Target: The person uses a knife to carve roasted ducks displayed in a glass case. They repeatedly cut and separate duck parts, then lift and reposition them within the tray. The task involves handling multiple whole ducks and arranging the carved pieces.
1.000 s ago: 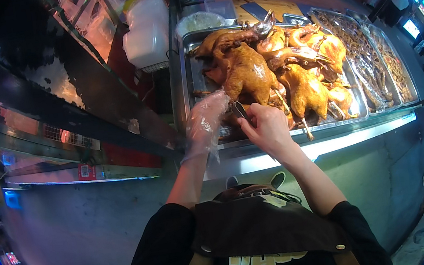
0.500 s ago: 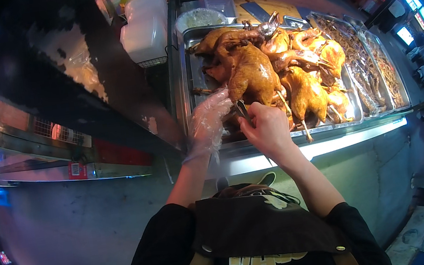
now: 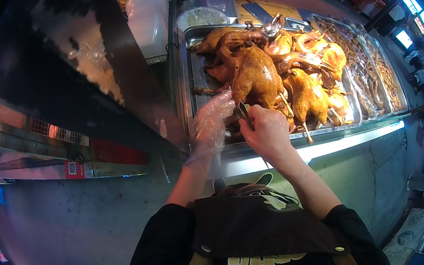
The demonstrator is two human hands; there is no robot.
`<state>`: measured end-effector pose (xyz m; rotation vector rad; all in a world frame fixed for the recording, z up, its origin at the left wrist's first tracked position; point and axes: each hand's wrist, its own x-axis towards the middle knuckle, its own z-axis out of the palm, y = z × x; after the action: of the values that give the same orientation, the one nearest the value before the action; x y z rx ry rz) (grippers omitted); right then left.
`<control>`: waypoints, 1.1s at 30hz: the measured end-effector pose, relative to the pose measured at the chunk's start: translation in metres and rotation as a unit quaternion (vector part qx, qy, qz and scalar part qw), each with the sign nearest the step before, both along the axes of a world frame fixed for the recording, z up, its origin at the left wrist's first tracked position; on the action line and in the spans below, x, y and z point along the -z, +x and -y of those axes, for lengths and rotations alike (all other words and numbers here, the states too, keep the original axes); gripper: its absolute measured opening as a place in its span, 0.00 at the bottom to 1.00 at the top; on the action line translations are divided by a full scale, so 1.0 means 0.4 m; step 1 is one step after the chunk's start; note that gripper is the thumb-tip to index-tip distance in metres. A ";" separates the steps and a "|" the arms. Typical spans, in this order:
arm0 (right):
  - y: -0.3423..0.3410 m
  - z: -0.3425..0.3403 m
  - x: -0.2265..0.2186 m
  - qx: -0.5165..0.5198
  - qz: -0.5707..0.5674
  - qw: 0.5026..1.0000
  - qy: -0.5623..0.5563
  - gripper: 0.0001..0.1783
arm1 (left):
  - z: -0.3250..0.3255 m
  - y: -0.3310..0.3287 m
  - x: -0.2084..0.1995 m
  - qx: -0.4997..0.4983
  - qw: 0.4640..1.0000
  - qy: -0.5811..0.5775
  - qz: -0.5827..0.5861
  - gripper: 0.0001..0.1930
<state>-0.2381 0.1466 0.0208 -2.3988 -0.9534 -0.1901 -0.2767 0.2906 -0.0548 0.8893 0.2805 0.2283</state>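
A browned roast duck lies on top of several others in a metal tray. My left hand, in a clear plastic glove, grips its near left end, the fingertips pressed to the skin. Beside it, my bare right hand is closed around a slim metal tool. The tool's upper end shows at the duck's near end, and a thin dark piece shows below the hand. Its exact kind is hard to make out. More roast ducks lie to the right, legs pointing toward me.
Long trays of dark brown food under clear film stand to the right. Behind are a bowl in plastic wrap, a clear container and a cleaver on a board. Stacked white boxes and a dark upright panel stand left.
Both hands stay at the duck's near end with almost no movement. The tool's top is tilted slightly differently. The view has shifted a little, with the dark panel showing farther right.
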 end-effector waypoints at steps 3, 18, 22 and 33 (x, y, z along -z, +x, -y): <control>-0.001 -0.005 0.005 0.016 0.000 1.000 -0.002 0.14 | 0.007 -0.006 -0.015 -0.024 0.999 -0.031 0.008 0.23; 0.021 0.046 0.003 -0.003 -0.062 0.992 0.113 0.13 | 0.003 -0.008 -0.024 -0.010 1.000 -0.011 0.000 0.22; 0.027 0.062 -0.003 -0.005 -0.077 0.991 0.110 0.13 | 0.008 -0.006 -0.052 -0.024 0.998 -0.013 -0.062 0.22; 0.032 0.086 0.015 -0.032 -0.068 0.987 0.139 0.14 | -0.010 0.015 -0.012 -0.021 0.908 0.419 -0.013 0.13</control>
<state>-0.2255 0.1121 0.0148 -2.0940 -0.8778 -0.1243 -0.2708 0.2945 -0.0501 1.7430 0.2242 0.3894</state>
